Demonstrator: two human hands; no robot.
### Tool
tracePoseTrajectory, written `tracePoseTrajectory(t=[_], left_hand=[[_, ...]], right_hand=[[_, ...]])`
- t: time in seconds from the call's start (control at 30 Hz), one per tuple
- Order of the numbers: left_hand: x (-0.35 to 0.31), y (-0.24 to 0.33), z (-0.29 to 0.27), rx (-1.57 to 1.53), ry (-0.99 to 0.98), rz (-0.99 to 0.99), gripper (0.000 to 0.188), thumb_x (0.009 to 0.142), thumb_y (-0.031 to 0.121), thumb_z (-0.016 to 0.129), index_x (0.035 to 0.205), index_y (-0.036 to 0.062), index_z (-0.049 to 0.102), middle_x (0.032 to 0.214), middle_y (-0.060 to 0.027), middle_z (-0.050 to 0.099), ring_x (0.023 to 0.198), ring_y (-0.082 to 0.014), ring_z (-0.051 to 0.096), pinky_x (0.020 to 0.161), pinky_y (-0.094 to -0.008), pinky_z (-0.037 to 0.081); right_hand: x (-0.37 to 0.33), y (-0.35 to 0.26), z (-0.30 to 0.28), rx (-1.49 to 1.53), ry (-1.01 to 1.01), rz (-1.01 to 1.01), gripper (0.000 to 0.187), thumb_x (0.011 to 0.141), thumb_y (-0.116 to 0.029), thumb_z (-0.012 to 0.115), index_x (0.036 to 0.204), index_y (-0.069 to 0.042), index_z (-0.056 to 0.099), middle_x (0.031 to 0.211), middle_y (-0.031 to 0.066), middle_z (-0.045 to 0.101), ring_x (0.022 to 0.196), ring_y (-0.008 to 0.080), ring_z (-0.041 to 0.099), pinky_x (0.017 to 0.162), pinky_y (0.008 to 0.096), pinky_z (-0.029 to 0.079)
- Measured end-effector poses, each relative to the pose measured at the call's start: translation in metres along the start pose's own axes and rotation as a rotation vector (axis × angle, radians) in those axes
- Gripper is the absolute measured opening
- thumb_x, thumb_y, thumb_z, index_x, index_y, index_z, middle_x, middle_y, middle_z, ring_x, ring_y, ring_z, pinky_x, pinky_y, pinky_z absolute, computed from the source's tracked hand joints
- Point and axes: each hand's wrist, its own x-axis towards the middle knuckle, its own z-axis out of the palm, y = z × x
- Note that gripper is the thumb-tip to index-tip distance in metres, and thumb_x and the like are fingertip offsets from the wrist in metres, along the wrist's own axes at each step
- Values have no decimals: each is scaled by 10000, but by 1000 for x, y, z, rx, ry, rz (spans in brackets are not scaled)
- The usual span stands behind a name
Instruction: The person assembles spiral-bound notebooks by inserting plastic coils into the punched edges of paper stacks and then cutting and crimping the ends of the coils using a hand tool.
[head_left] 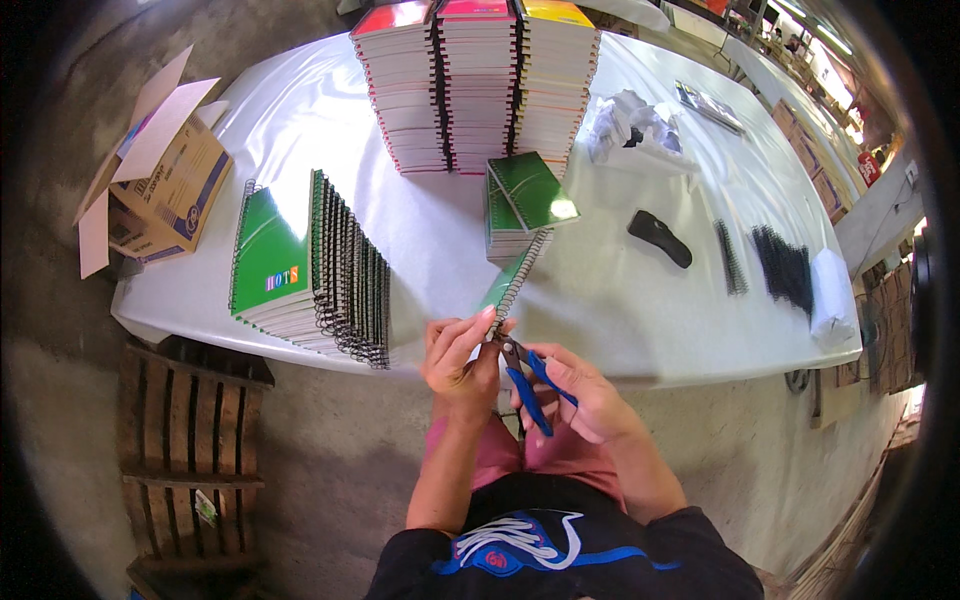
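My left hand [465, 355] is closed around the near end of a green spiral notebook [513, 278], which is tilted so its wire coil faces right. In my right hand [590, 398] are blue-handled pliers [530, 385], their dark jaws at the coil's near end beside my left fingers. Whether the jaws bite on the wire is too small to tell. Just beyond stands a short stack of green-covered books [535, 195], the top one lying askew. To the left rises a tall stack of green spiral notebooks [275, 255] with dark coils along two sides.
Tall stacks of notebooks [475, 95] with red, pink and yellow covers stand at the back of the white-covered table [430, 260]. An open carton [175, 200] is at left. On the right lie a black object [660, 238], loose black coils [782, 265], a white roll [832, 297] and crumpled plastic [640, 135].
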Motion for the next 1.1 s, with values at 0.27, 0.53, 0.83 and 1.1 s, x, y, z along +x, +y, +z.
tracePoseTrajectory(t=[0.27, 0.53, 0.83, 1.1], left_hand=[[17, 7, 6, -465, 255, -429, 328, 820, 13, 689, 1108, 42, 533, 965, -20, 493, 871, -94, 446, 780, -222, 385], [25, 45, -4, -534, 246, -327, 322, 886, 55, 604, 1156, 58, 428, 974, -30, 439, 884, -112, 431, 812, -238, 363], [87, 71, -96, 236, 250, 241, 505, 874, 173, 616, 1261, -25, 359, 1076, -122, 519, 978, -191, 486, 913, -354, 359], [117, 20, -141, -100, 414, -195, 409, 969, 224, 468, 1307, 3, 397, 1250, -136, 479, 1216, -206, 412, 1050, -348, 274]], right_hand=[[-2, 22, -47, -1320, 636, -212, 424, 929, -360, 486, 1316, -185, 486, 1213, 146, 494, 1126, 325, 485, 978, 605, 302], [13, 4, -58, -1020, 636, -445, 539, 923, -323, 531, 1399, -136, 362, 1445, 117, 319, 1298, 275, 370, 1006, 581, 288], [89, -115, 73, 182, -22, -754, 540, 804, 41, 656, 1297, -67, 465, 1139, 98, 589, 1024, 155, 569, 869, 265, 475], [176, -205, 140, -156, -261, -952, 421, 898, -109, 445, 1318, -81, 470, 944, 36, 618, 675, 69, 502, 613, 210, 415]])
